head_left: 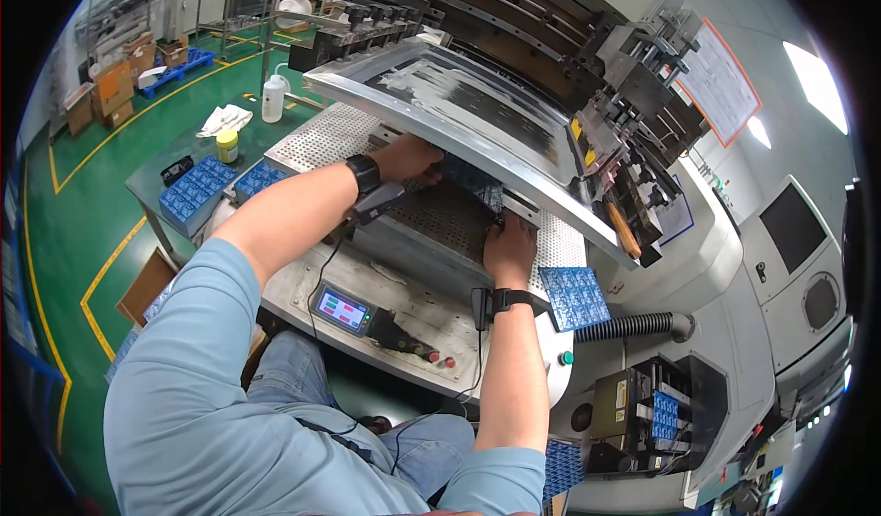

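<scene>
A dark blue circuit board (474, 184) lies tilted below the raised screen-printing frame (431, 110). My left hand (410, 159) reaches under the frame and grips the board's left side, its fingertips partly hidden. At the board's near right corner, my right hand (510, 248) has its thumb and fingers closed on the edge. The frame overhangs the board and hides its far part. Grey ink is smeared across the dark mesh. Beneath my hands is the perforated metal printing bed (321, 135).
A control panel with a screen (343, 310) sits at the machine's front. Another blue board (574, 298) lies right of my right hand. Stacked blue boards (197, 193), a yellow-lidded jar (227, 146) and a squeeze bottle (273, 99) stand left. A wooden-handled tool (622, 230) rests by the frame.
</scene>
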A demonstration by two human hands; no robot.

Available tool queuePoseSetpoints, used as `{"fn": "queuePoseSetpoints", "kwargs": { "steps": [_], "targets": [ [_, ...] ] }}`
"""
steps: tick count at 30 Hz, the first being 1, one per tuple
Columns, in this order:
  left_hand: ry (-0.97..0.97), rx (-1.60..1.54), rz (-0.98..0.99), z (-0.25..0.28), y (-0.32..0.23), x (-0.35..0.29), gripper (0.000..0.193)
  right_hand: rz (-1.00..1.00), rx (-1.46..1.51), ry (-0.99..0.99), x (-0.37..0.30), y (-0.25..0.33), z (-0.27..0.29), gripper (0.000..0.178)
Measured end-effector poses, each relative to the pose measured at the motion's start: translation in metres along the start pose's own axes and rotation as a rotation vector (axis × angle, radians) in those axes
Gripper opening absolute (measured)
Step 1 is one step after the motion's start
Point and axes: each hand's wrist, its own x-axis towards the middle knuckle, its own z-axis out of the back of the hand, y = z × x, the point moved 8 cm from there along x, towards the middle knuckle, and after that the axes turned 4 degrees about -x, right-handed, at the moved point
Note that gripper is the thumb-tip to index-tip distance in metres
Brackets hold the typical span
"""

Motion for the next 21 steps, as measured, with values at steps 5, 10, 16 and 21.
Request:
{"fn": "queuePoseSetpoints", "kwargs": {
  "steps": [5, 10, 16, 21],
  "targets": [
    [-0.252, 0.989, -0.562, 0.039, -0.015, -0.009, 0.038, 0.026, 0.023, 0.025, 0.002, 0.013, -0.005, 0.037],
    [-0.024, 0.915, -0.214, 0.021, -0.022, -0.043, 0.044, 0.054, 0.057, 0.000, -0.001, 0.000, -0.003, 0.035],
    [0.047, 0.975, -0.289, 0.017, -0.021, -0.054, 0.046, 0.097, 0.082, 0.005, 0.003, 0.001, -0.010, 0.034],
    [0.084, 1.054, -0.341, 0.009, -0.022, -0.056, 0.048, 0.136, 0.082, 0.010, 0.002, 0.003, -0.010, 0.034]
  ]
}}
